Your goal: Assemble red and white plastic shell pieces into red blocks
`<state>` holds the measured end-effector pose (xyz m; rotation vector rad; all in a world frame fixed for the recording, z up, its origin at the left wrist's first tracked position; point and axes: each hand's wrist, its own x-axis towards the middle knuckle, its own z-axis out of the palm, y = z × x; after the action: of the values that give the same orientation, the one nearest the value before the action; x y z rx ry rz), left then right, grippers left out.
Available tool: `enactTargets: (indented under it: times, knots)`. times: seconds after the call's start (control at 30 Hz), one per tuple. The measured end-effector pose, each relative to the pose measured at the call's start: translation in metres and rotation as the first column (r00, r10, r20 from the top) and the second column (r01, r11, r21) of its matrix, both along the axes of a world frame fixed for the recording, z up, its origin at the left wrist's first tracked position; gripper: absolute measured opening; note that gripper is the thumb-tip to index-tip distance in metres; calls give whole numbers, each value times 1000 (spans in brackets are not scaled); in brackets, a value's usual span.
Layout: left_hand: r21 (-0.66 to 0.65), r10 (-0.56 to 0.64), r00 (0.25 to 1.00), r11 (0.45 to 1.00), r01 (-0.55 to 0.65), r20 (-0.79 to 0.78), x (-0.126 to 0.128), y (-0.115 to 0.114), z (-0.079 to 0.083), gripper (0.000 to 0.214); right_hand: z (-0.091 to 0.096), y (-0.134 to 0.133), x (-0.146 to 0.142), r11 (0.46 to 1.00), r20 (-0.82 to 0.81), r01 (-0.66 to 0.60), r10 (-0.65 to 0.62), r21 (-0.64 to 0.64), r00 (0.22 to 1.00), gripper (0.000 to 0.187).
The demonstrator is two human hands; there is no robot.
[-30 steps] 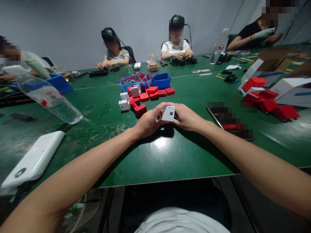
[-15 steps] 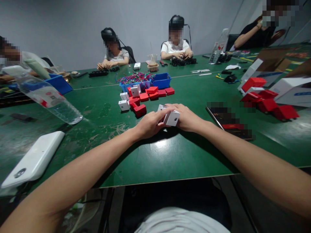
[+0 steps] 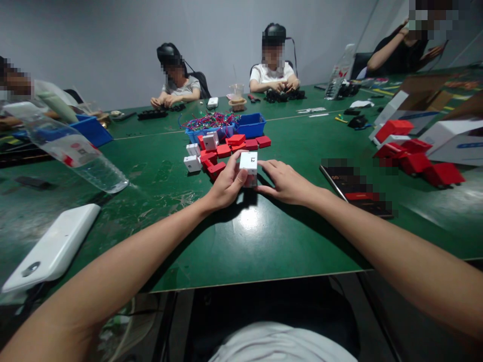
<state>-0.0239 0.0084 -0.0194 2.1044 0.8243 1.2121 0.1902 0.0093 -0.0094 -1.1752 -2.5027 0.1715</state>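
Note:
A small white box (image 3: 248, 161) with a dark marking on top is held just above the green table (image 3: 256, 256). My left hand (image 3: 227, 185) is closed around its left side, thumb on the near face. At the box's right side, my right hand (image 3: 285, 182) has thumb and fingers apart. Its fingertips come very close to the box; whether they touch it I cannot tell. Just beyond my left hand lies a cluster of red boxes (image 3: 224, 151) and white boxes (image 3: 192, 163).
Behind the cluster stand blue bins, one heaped with coloured wires (image 3: 215, 120). A phone (image 3: 354, 191) lies right of my right hand, with more red boxes (image 3: 415, 160) beyond. On the left are a water bottle (image 3: 81, 151) and a white device (image 3: 56, 246). Several people sit around the table.
The white box has turned so its marked face points up, and shifted slightly left. My right hand has come away from it, its fingers parting. My left hand keeps its hold.

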Motion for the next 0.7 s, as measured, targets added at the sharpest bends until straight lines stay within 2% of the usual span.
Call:
enactTargets:
  times: [0.13, 0.27, 0.43, 0.57, 0.7]
  knots:
    - [-135, -68, 994, 988, 78, 83, 2, -1, 0, 68, 2, -3, -2, 1000, -11, -17, 17, -20, 1000, 61]
    - [-332, -76, 969, 931, 153, 233, 5, 0, -1, 65, 3, -4, -6, 999, -73, -38, 36, -33, 997, 44]
    - [-486, 12, 936, 857, 172, 352, 5, 5, 0, 53, 5, -3, -9, 1000, -137, 18, -20, -11, 990, 35]
    - [-562, 118, 926, 820, 112, 358, 4, 7, 2, 38, 6, -3, -9, 991, -202, 132, -122, 36, 972, 32]
    - [-630, 185, 916, 772, 89, 356, 5, 8, 5, 34, 7, -1, -8, 980, -244, 187, -167, 61, 955, 28]
